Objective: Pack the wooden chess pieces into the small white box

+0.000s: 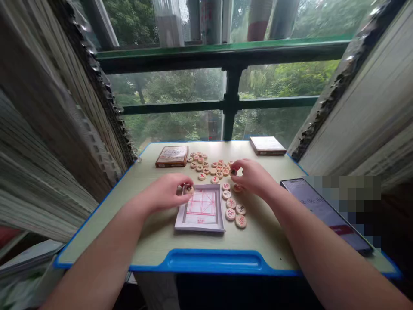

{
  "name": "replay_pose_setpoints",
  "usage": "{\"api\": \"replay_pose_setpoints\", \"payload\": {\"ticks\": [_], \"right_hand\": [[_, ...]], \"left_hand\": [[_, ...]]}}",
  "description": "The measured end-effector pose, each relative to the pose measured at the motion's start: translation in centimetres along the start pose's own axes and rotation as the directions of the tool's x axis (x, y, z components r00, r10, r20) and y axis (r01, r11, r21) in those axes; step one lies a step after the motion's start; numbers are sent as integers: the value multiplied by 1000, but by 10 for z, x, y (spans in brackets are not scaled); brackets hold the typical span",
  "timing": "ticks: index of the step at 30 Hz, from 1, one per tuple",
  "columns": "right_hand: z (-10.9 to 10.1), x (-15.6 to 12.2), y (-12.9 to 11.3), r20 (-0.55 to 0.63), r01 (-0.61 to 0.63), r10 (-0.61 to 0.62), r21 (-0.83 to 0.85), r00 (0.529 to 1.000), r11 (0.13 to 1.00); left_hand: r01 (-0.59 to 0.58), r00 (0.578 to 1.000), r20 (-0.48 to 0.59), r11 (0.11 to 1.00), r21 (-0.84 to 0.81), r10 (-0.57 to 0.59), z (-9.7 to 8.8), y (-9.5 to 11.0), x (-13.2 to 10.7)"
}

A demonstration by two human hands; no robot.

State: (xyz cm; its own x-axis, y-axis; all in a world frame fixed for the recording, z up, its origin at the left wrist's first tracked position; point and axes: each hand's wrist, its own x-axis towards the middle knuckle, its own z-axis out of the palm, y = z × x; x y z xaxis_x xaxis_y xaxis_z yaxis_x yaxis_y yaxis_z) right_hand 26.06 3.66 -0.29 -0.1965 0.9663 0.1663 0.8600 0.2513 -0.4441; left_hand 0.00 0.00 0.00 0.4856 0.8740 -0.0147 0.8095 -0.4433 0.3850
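A small open white box (220,209) with red grid lines inside lies on the table in front of me. My left hand (168,192) rests at its far left corner, fingers pinched on a round wooden chess piece (189,189). My right hand (253,176) is over the scattered pieces, fingertips pinched on a dark-marked piece (233,172). A column of pieces (234,210) lies just right of the box. Several more pieces (209,167) are spread behind it.
A brown box (172,156) lies at the back left and a flat white-topped box (267,145) at the back right. A phone (325,213) lies at the right edge. The table (155,241) has a blue rim and fronts a window between curtains.
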Motion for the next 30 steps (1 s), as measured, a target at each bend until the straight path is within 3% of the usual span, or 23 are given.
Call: {"api": "replay_pose_setpoints", "payload": {"ticks": [3, 5, 8, 15, 26, 30], "right_hand": [[-3, -12, -16, 35, 232, -238, 124, 971, 965], [-2, -21, -29, 54, 362, -377, 183, 925, 914], [7, -35, -49, 106, 480, -503, 184, 858, 858], [27, -42, -59, 304, 551, -522, -13, 797, 834], [33, -43, -59, 251, 650, -632, 12, 734, 760], [38, -44, -59, 225, 664, -652, 26, 724, 747]], "left_hand": [[25, 1000, 18, 998, -60, -24, -1, -2, 1], [46, 999, 25, 993, -107, -43, -2, -3, 2], [58, 998, 26, 985, -165, -55, -2, -4, 2], [60, 998, 45, 968, -245, -51, 1, -3, 3], [24, 999, 51, 959, -281, -10, 2, -4, 4], [-30, 999, 21, 974, -223, 36, -1, -1, 1]]}}
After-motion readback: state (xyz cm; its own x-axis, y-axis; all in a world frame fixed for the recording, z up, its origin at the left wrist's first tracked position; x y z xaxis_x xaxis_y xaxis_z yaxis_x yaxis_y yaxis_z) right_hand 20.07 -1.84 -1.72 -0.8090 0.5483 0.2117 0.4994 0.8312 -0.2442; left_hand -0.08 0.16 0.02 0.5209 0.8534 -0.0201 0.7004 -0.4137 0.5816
